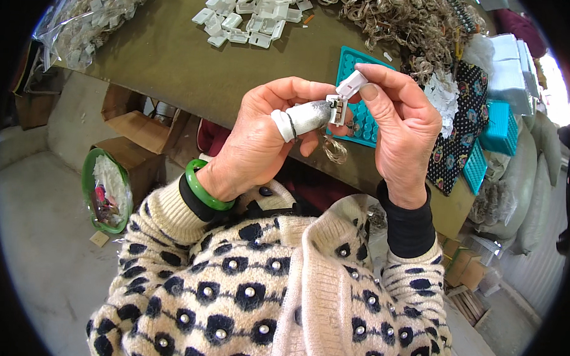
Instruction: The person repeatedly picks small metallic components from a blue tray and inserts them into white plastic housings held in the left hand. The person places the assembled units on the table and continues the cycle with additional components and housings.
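Above the front edge of the table, my two hands meet at a small white plastic case point(337, 112) that stands open, with small metal-coloured parts inside. My left hand point(252, 130) pinches the case's body; its thumb wears a white cloth sleeve point(303, 119), darkened at the tip and bound with a dark band. Between thumb and fingers of my right hand point(406, 129) is the white lid point(351, 85), tilted up from the body. Whether lid and body are joined is hard to see. A looped bundle of thin brownish wire point(335, 150) hangs just below the case.
Behind my hands lies a teal tray point(344, 64) with round cups. White cases point(253, 17) are heaped at the back, beside a big pile of wire bundles point(397, 22). A filled plastic bag point(92, 24) is far left; dark patterned cloth point(452, 146) and teal trays point(501, 129) are right.
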A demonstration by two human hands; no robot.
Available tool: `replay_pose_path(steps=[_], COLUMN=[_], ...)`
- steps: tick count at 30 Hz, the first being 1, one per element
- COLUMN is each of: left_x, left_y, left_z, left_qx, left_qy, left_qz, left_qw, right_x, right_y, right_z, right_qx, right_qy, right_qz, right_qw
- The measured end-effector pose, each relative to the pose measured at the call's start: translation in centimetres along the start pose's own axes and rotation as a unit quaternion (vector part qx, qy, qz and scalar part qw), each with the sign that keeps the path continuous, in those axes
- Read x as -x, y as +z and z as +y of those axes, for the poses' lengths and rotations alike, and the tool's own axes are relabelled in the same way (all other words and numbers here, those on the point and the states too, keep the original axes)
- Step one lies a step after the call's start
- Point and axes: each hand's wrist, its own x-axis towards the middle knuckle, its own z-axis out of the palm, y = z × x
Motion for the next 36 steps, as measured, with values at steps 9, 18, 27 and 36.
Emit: replay_pose_path(steps=[9, 18, 27, 36], left_x=[0.2, 0.6, 0.4, 0.8], left_y=[-0.4, -0.1, -1.1, -0.5], left_z=[0.2, -0.4, -0.9, -1.1], left_qx=[0.051, 0.054, 0.195, 0.214], left_qy=[-0.026, 0.017, -0.068, -0.116], left_qz=[-0.032, 0.02, -0.043, 0.022], left_qw=[0.998, 0.998, 0.977, 0.97], right_x=[0.3, 0.3, 0.6, 1.6], right_y=[1.0, 2.3, 2.3, 2.8], right_z=[0.2, 1.2, 1.9, 2.9], right_qx=[0.075, 0.164, 0.268, 0.306], right_qy=[-0.082, -0.241, -0.324, -0.343], right_qz=[0.02, -0.001, -0.053, 0.008], right_qw=[0.994, 0.957, 0.906, 0.888])
